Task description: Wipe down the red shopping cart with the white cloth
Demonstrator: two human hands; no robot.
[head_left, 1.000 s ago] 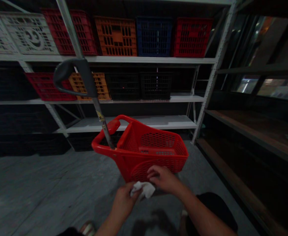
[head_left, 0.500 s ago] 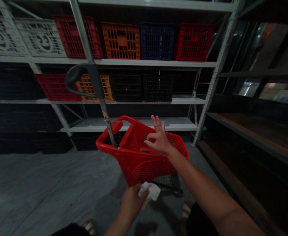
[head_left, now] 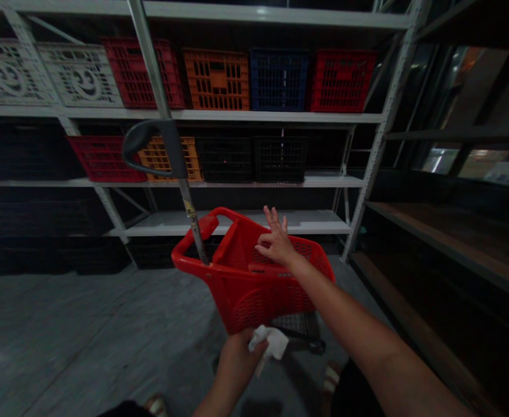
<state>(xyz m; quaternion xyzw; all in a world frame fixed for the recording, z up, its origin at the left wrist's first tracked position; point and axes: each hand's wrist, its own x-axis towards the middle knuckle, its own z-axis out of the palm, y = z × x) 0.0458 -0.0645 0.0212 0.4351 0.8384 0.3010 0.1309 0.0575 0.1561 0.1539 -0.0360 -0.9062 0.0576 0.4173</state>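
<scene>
Red basket cart [head_left: 258, 304] before crate-filled steel shelving [head_left: 254, 116]

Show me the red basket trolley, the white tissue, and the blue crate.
Red basket trolley [head_left: 252, 310]: head view, front wall.
White tissue [head_left: 272, 341]: head view, crumpled middle.
Blue crate [head_left: 279, 81]: head view, front face.
</scene>
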